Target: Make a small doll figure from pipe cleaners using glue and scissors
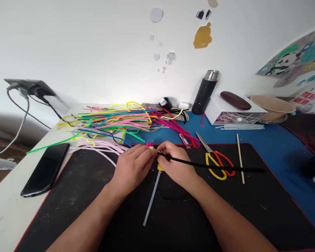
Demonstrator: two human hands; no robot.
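Both of my hands meet above the black mat, fingers bent and pinched together. The fingertips of my left hand (pixel 133 167) grip one end of a black pipe cleaner (pixel 215 165). Its length runs across my right hand (pixel 178 164), whose fingers are closed around the same end, and sticks out far to the right. Beneath my right fingers a small yellow piece (pixel 160 168) shows, joined to a translucent glue stick (pixel 151 199) pointing down towards me. A pink bit (pixel 149 144) peeks out behind my left fingers. What lies between the fingertips is partly hidden.
A heap of coloured pipe cleaners (pixel 115 120) lies behind my hands. Scissors (pixel 212 157) and a wooden stick (pixel 240 159) rest on the right. A phone (pixel 46 170) is at left. Farther back stand a black thermos (pixel 204 92), a white box (pixel 215 108) and a bowl (pixel 273 106).
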